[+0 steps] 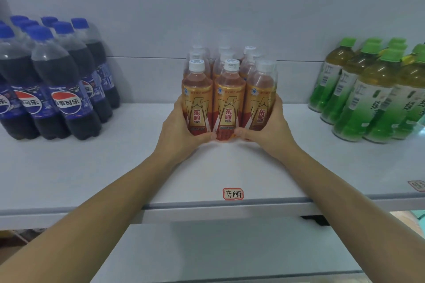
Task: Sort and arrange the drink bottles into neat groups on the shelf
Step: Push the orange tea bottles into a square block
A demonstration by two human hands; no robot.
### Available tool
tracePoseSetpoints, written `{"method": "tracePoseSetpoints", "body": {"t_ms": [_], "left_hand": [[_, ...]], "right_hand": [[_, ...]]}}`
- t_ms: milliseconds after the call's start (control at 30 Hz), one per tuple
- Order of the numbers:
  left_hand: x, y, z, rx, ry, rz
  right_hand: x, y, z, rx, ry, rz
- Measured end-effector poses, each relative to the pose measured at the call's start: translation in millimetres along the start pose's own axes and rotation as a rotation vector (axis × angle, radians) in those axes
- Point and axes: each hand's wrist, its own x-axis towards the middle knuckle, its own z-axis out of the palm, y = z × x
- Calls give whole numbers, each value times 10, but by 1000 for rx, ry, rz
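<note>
Several gold-and-red energy drink bottles [228,89] with white caps stand in a tight block at the middle of the white shelf [115,167]. My left hand [181,128] wraps the front left bottle's lower side, thumb across its base. My right hand [268,126] wraps the front right bottle the same way. Both thumbs meet below the front middle bottle. Several dark cola bottles [55,80] with blue caps are grouped at the left. At the right stand several green tea bottles [365,92], also in a group.
A small red-framed handwritten label [232,194] is stuck near the shelf's front edge, below the energy drinks. Another label [417,185] shows at the far right edge. The white back wall [207,7] rises behind all three groups. A lower shelf board [230,248] lies beneath.
</note>
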Motion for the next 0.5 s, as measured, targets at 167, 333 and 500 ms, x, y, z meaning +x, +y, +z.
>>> {"method": "tracePoseSetpoints", "body": {"t_ms": [167, 333, 500], "left_hand": [[-12, -9, -17, 9, -17, -31], [3, -4, -10, 21, -29, -47], [-81, 197, -207, 130, 202, 84]], "right_hand": [[18, 112, -178, -5, -75, 68], [33, 150, -153, -22, -53, 96], [0, 46, -260, -61, -94, 137]]}}
